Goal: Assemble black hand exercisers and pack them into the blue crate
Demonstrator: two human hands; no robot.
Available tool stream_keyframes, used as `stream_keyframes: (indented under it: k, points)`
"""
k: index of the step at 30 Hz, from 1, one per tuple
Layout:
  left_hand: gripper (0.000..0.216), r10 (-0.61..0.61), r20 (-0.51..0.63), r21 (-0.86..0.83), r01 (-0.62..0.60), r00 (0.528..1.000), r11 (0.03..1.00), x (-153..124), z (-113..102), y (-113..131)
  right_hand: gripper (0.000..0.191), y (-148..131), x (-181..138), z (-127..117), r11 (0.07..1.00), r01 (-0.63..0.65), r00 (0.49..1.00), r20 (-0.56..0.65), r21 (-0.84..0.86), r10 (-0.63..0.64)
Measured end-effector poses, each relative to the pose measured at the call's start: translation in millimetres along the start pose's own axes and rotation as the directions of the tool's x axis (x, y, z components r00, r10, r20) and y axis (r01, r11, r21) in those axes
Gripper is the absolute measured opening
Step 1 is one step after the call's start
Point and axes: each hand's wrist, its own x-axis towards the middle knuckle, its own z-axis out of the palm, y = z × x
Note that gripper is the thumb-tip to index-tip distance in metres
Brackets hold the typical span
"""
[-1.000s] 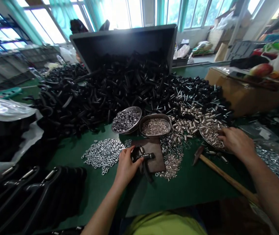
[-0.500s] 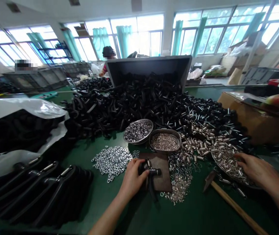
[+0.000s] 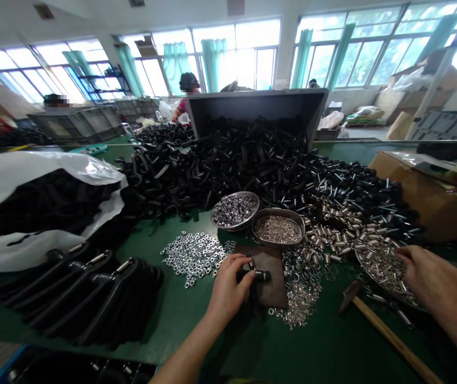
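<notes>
Blk part [image 3: 262, 276] w/ a small spring [image 3: 251, 263] sits at the brown plate [image 3: 275, 292], mid-tabletop [image 3: 312, 352]. L hand [image 3: 231, 282] is closed on it, thumb one side, fingers the other. R hand [image 3: 436, 274] is at the R side of a dish [image 3: 376, 282] of small metal pcs, fingertips bent in at the contents; can't tell if it's gripping any.

Hammer [image 3: 388, 331] lies just below the dish, head toward the plate. Loose rivets [image 3: 302, 301] R of plate, nuts [image 3: 196, 256] L of it. Behind plate: round bowl [image 3: 235, 229] & oval tin [image 3: 278, 245], both w/ metal bits; springs [image 3: 332, 240] strewn R of tin.

Farther out: big blk heap [image 3: 228, 165] spilling from tipped grey bin [image 3: 260, 101]; cardboard box [image 3: 432, 202] far R; far L, row of blk pcs w/ springs [image 3: 92, 298] nr white bag [image 3: 52, 162].
</notes>
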Motion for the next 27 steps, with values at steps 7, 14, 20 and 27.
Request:
stream_keyframes:
  k: [7,14,20,27]
  points:
    - [0.02,-0.064,0.128,-0.375,0.108,0.99,0.921,-33,32,45,0.019,-168,-69,-10,0.685,0.311,0.915,-0.013,0.659,-0.403]
    - [0.013,-0.094,0.008,-0.304,0.092,0.996,0.948,-39,16,21,0.017,-214,-80,13,0.575,0.171,0.87,0.152,0.8,-0.47]
    - [0.015,-0.006,-0.072,0.08,0.012,0.997,0.997,-2,-12,-19,0.029,-227,-31,47,0.789,0.259,0.868,0.224,0.557,-0.444]
    - [0.016,0.05,0.06,0.314,-0.067,0.997,0.947,14,-5,-42,0.027,-236,1,59,0.791,0.425,0.75,0.319,0.44,-0.58]
